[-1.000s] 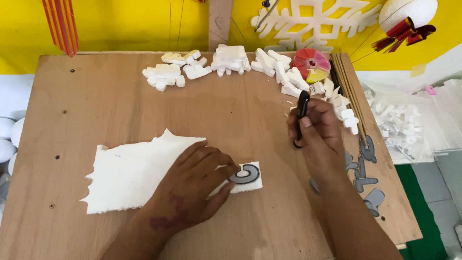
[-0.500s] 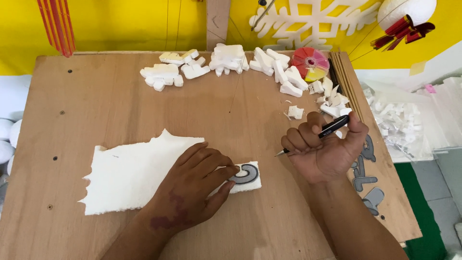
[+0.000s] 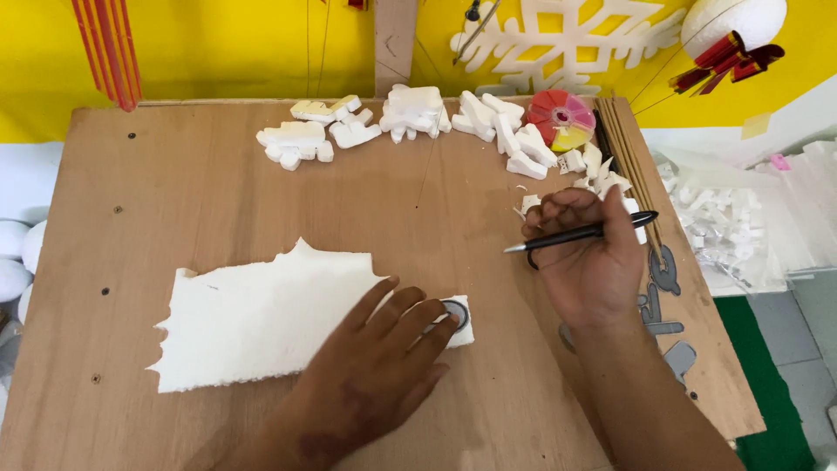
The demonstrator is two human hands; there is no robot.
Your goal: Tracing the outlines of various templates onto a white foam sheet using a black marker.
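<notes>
A bright yellow wall [image 3: 218,44] is running along the top of the view, and even light is falling on it without strong shadows. A plywood table [image 3: 218,183] is filling most of the scene; small dark screw heads are showing in its surface. A narrow wooden post [image 3: 394,44] is standing upright behind the table's far edge. Red strips [image 3: 109,48] are hanging on the left side of the wall. A white snowflake cutout [image 3: 575,39] is leaning against the wall on the right. A green floor [image 3: 767,384] is showing at the lower right, beside pale grey tiles [image 3: 806,331].
</notes>
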